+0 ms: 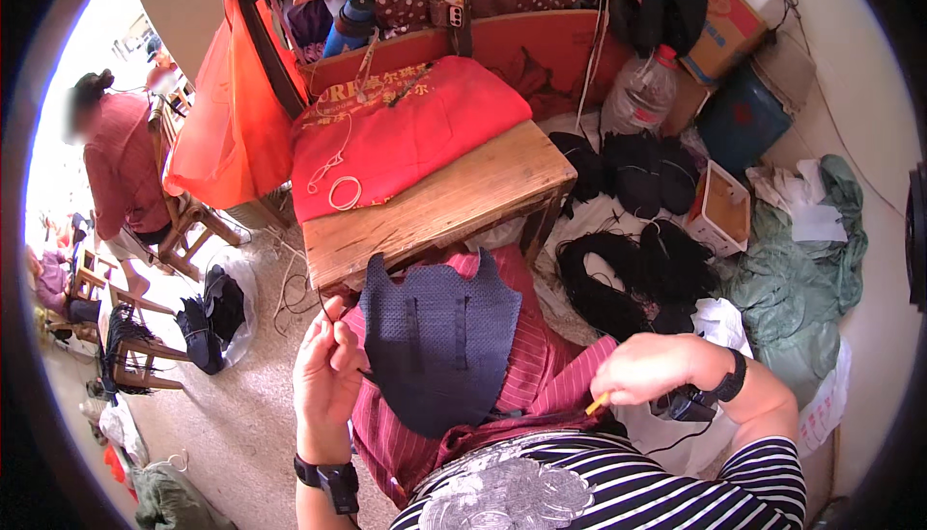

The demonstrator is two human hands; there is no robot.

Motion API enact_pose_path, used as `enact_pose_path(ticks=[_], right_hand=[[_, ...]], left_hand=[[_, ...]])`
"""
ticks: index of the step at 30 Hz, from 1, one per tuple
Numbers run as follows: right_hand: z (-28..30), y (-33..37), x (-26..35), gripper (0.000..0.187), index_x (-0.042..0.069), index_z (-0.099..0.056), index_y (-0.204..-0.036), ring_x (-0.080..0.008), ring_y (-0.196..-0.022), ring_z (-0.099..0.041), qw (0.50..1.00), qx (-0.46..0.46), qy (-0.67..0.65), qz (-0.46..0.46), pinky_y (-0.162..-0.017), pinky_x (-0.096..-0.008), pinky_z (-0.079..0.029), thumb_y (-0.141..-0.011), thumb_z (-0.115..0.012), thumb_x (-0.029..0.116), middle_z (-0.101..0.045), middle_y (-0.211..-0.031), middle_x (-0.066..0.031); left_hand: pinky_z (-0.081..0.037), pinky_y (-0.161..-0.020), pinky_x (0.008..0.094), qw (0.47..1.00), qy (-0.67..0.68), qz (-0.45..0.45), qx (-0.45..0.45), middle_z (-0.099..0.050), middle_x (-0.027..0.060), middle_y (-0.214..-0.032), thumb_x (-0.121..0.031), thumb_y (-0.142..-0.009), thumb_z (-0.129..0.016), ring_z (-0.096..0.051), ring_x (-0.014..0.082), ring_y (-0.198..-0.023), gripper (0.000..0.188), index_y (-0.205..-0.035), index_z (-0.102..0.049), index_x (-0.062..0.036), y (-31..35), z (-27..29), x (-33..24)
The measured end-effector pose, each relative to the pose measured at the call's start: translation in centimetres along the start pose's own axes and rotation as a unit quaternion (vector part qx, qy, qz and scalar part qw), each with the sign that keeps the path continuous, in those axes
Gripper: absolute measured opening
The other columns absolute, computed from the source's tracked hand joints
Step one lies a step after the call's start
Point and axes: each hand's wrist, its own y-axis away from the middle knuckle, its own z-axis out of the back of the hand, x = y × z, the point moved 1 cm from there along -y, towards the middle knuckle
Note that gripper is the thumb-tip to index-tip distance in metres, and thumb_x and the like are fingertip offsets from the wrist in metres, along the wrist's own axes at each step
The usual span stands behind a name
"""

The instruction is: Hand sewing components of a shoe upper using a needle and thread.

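Head view: our left hand (329,361) pinches a dark strand (323,302), our right hand (645,368) a yellow tool (598,403); the dark panel (437,366) on our lap (543,361), beside the table's near edge (454,223), already bears two strips (461,332), what remains unclear

Navy textured panel (491,342) on lap (550,366); yellow stick (597,404) slanted.

We wear a black-and-white striped top (666,482) with a short sleeve (770,467) and grey-and-white print (521,493), maroon pinstriped cloth (541,366) over our legs. Behind our left hand (328,374) a black strap (308,472) bears a boxy unit (339,488); behind our right hand (642,368), another strap (737,376).
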Motion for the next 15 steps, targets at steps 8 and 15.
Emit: enact_pose_path(ticks=[8, 15], right_hand=[[2.8, -6.4, 0.9, 0.032, 0.005, -0.064, -0.109, -0.0049, -0.066, -0.052, 0.772, -0.323, -0.548, 0.019, -0.062, -0.019, -0.046, -0.109, -0.043, 0.028, -0.058, -0.08, 0.0028], [4.8, -11.6, 0.7, 0.034, 0.004, -0.066, -0.111, -0.0055, -0.071, -0.056, 0.701, -0.322, -0.623, 0.129, -0.068, -0.0177, -0.045, -0.109, -0.043, 0.028, -0.062, -0.084, 0.0004]], left_hand=[[-0.035, -0.053, 0.0196, 0.964, -0.255, 0.076, 0.004, -0.063, 0.0045, -0.074, -0.019, -0.104, -0.055, -0.047, 0.0065, -0.057, 0.018, -0.107, -0.063, -0.0031, 1.1, -6.1, 3.2], [-0.042, -0.062, 0.017, 0.968, -0.237, 0.08, 0.008, -0.068, 0.0026, -0.091, -0.012, -0.101, -0.06, -0.051, 0.0036, -0.068, 0.014, -0.109, -0.066, -0.0022, -0.6, -6.7, 5.8]])
